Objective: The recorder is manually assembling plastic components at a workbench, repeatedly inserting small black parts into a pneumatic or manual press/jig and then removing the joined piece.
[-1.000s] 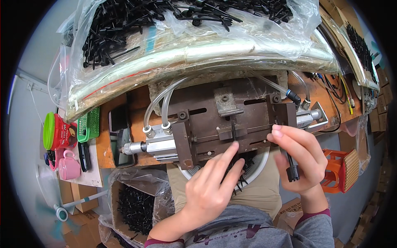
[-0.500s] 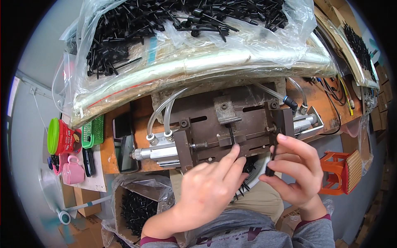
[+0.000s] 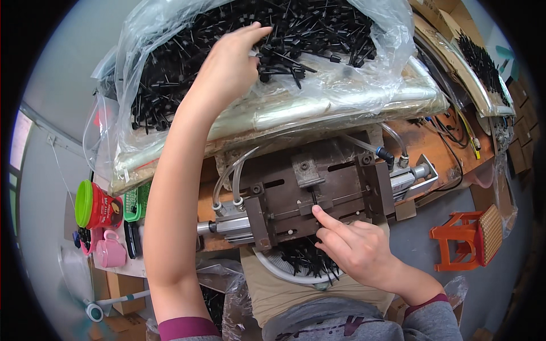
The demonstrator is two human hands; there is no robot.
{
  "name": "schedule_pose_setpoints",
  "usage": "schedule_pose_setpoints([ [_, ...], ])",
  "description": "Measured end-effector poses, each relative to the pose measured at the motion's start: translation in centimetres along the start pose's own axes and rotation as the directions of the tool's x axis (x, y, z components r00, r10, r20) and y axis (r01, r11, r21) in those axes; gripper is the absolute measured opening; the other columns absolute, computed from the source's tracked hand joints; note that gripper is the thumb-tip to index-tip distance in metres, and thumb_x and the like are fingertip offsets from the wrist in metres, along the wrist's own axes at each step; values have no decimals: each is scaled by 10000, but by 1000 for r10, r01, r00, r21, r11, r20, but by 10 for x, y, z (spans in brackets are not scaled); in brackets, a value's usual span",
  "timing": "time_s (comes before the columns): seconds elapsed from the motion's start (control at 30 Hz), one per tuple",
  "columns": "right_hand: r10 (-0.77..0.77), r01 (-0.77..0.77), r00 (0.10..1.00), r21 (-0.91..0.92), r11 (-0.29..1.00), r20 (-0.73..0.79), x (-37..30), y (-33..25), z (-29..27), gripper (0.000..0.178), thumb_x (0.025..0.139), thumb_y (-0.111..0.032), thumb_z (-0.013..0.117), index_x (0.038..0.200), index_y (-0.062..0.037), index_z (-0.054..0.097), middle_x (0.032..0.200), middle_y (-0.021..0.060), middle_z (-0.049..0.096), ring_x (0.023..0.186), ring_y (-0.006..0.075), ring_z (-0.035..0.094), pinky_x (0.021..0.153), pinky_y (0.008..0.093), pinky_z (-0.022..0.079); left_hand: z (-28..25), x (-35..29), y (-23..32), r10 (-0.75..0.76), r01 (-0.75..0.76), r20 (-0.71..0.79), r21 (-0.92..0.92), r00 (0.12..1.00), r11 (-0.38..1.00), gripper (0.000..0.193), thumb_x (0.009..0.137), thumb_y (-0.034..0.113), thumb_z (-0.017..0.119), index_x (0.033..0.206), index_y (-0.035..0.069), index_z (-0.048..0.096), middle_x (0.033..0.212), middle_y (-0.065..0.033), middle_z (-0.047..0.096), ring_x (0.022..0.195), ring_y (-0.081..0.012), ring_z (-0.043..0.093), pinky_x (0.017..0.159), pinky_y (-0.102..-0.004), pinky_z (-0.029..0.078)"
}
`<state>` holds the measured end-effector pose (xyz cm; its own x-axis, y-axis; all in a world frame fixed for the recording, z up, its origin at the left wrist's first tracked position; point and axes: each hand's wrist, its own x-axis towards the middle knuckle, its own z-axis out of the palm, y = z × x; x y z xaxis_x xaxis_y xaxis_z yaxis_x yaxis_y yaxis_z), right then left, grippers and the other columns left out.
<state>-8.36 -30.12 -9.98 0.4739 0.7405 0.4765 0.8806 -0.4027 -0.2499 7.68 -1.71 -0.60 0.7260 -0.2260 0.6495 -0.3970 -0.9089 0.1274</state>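
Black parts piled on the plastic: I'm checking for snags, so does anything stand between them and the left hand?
Nothing visible does: the left hand is over the exposed black parts, and the clear plastic lies open around them.

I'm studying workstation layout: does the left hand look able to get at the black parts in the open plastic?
Probably yes: the left hand is over the black parts, and the clear plastic lies open.

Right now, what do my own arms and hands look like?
Your left hand and right hand are bare, without gloves, and no watch shows on either wrist. Your forearms emerge from grey sleeves ending in plain maroon cuffs.
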Motion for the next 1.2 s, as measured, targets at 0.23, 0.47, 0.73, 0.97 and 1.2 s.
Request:
schedule_pose_setpoints([
  [0.23, 26, -26, 1000, -24, 999, -3, -6, 5, -1, 86, 773, -95, 669, 840, -69, 621, 1273, 176, 670, 514, 85, 555, 528, 235, 430, -11, 13, 23, -27, 43, 309, -43, 951, 998, 301, 892, 59, 679, 1188, 97, 721, 1102, -103, 740, 932, -237, 692, 881, -352, 542],
  [0.47, 110, -93, 992, 247, 964, -55, 15, 13, -36, 255, 799, -206, 808, 953, -49, 679, 1101, 115, 715, 652, 209, 681, 577, 291, 535, -63, -19, 56, -102, 101, 3, -149, 995, 984, 214, 857, 117, 758, 1053, 33, 753, 888, -59, 735, 723, -105, 640, 663, -256, 533],
  [0.73, -43, 69, 902, 44, 997, -430, 153, 71, -69, 128, 821, -134, 737, 918, -62, 694, 897, 89, 718, 696, 255, 662, 605, 359, 527, -95, -97, 137, -322, 287, -20, -403, 947, 869, 288, 697, -50, 823, 970, -21, 736, 1085, -122, 634, 809, -139, 668, 651, -228, 615],
  [0.97, 290, -228, 947, -342, 912, 141, 259, 86, -43, 348, 637, -97, 792, 954, 24, 713, 939, 200, 722, 907, 322, 720, 738, 391, 586, -64, -168, 184, -262, 332, 238, -336, 935, 882, 319, 702, 4, 836, 1005, 7, 737, 1340, -220, 609, 878, -215, 731, 716, -302, 599],
  [1.2, 301, -141, 845, -360, 922, 442, 267, 106, -51, 433, 540, -18, 777, 966, 35, 716, 930, 186, 727, 856, 313, 714, 705, 382, 584, -21, -201, 199, -231, 274, 180, -276, 956, 921, 262, 729, 36, 806, 964, -22, 705, 1314, -208, 627, 809, -230, 717, 670, -303, 581],
])
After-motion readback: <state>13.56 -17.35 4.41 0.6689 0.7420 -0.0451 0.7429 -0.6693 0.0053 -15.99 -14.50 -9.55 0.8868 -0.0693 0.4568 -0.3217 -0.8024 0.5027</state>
